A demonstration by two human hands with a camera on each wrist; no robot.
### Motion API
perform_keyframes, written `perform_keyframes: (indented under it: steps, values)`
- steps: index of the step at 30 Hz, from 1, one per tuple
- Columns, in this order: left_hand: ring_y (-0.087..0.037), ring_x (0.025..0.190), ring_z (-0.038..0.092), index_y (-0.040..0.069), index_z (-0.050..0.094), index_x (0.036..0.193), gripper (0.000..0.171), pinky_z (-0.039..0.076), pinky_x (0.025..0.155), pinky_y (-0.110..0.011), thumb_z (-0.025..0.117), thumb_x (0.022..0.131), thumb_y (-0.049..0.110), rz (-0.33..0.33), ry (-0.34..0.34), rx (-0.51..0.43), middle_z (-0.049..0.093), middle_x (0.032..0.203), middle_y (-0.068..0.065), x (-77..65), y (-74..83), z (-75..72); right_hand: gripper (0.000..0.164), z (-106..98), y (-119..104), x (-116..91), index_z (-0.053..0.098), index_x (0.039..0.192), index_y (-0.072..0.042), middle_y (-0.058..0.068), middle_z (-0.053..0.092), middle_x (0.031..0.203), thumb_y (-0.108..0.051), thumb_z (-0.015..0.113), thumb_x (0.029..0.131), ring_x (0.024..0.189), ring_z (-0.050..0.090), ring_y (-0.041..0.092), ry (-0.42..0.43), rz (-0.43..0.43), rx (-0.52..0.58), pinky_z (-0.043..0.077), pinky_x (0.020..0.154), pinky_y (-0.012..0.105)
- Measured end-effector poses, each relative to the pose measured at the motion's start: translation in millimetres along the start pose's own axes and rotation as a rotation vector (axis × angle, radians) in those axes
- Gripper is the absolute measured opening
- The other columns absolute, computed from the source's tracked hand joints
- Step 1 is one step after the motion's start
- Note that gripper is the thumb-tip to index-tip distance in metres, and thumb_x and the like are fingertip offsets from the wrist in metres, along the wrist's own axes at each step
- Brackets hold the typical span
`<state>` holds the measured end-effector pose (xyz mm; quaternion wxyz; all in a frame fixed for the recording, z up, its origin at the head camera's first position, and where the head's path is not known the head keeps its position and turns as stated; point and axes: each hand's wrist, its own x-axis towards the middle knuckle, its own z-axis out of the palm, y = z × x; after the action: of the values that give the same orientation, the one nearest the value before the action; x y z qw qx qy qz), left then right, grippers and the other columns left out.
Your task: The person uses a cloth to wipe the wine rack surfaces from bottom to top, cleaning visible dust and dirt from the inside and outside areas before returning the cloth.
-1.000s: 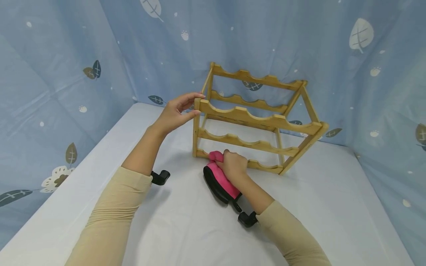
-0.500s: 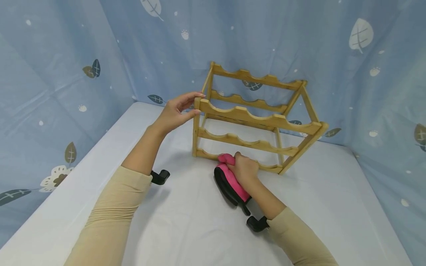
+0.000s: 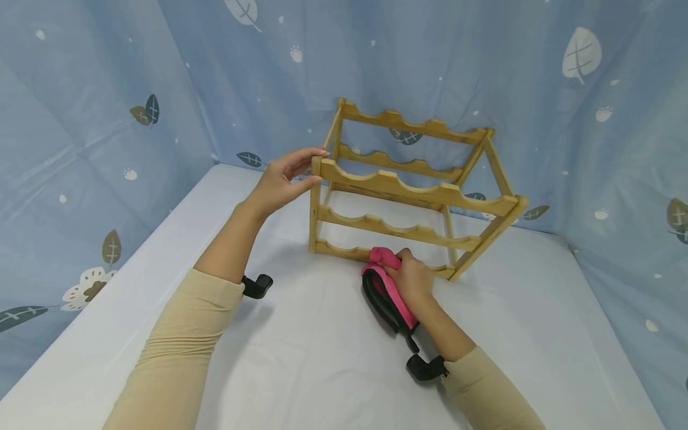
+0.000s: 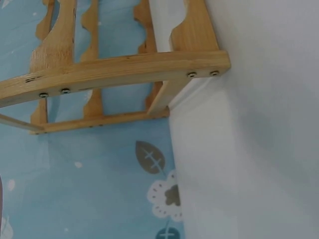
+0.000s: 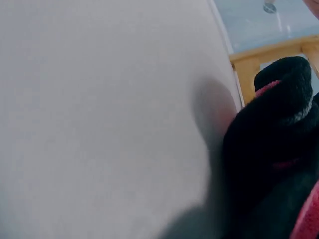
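Observation:
A wooden wine rack point(image 3: 392, 179) with scalloped rails stands on the white table. At its upper front left corner, my left hand point(image 3: 287, 176) grips the post between thumb and fingers. The left wrist view shows the rack's side frame point(image 4: 124, 69) with screw heads, while the hand is mostly out of sight there. My right hand point(image 3: 412, 279) holds a folded pink cloth point(image 3: 396, 298) with a black edge against the rack's lowest front rail point(image 3: 344, 251). Close up in the right wrist view, the cloth's dark fuzzy folds point(image 5: 264, 144) fill the right side.
The table point(image 3: 317, 370) is covered in white. A blue curtain point(image 3: 430, 54) with leaf prints hangs behind the rack and along the sides. Black wrist mounts point(image 3: 258, 286) stick out from both forearms.
My right hand has slid to the right along the lowest front rail, taking the cloth with it. The left hand and the rack have stayed in place.

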<state>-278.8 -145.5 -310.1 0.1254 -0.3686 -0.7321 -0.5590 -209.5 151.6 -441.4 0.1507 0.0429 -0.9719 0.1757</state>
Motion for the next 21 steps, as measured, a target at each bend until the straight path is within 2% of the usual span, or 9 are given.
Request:
perform_keyframes:
  steps: [6,10,15,21]
  values:
    - [-0.021,0.128,0.048,-0.002,0.052,0.131,0.043,0.039,0.107,-0.030,0.061,0.088,-0.004,-0.009,0.008,0.001,0.047,0.139,-0.019,-1.5,1.3,-1.2,0.043,-1.7,11.4,-1.8,0.061,0.086,-0.003,0.013,0.063,0.059,-0.041,0.077,0.076,0.048,0.057,0.026,0.071,-0.050,-0.012,0.040,0.040,0.037]
    - [-0.021,0.128,0.048,-0.003,0.052,0.130,0.043,0.039,0.107,-0.031,0.061,0.088,-0.005,-0.007,0.010,-0.009,0.048,0.139,-0.018,-0.4,2.1,0.1,0.043,-2.5,19.2,-3.7,0.061,0.086,-0.002,0.015,0.064,0.061,-0.040,0.078,0.076,0.049,0.059,0.030,0.093,-0.048,-0.008,0.043,0.041,0.042]
    - [-0.020,0.129,0.047,-0.002,0.051,0.131,0.045,0.037,0.108,-0.030,0.061,0.088,-0.005,-0.010,0.004,-0.010,0.047,0.139,-0.019,1.0,0.9,1.3,0.044,-8.7,27.2,-7.4,0.062,0.087,-0.002,0.015,0.065,0.062,-0.041,0.078,0.075,0.052,0.060,0.033,0.095,-0.041,-0.011,0.043,0.043,0.046]
    - [-0.020,0.129,0.047,-0.001,0.051,0.132,0.045,0.038,0.108,-0.030,0.061,0.088,-0.004,-0.016,0.002,-0.003,0.049,0.139,-0.016,-0.5,0.3,0.1,0.039,-16.9,40.2,-9.5,0.061,0.085,-0.001,0.016,0.065,0.063,-0.033,0.080,0.075,0.054,0.062,0.035,0.061,-0.068,-0.048,0.046,0.045,0.048]
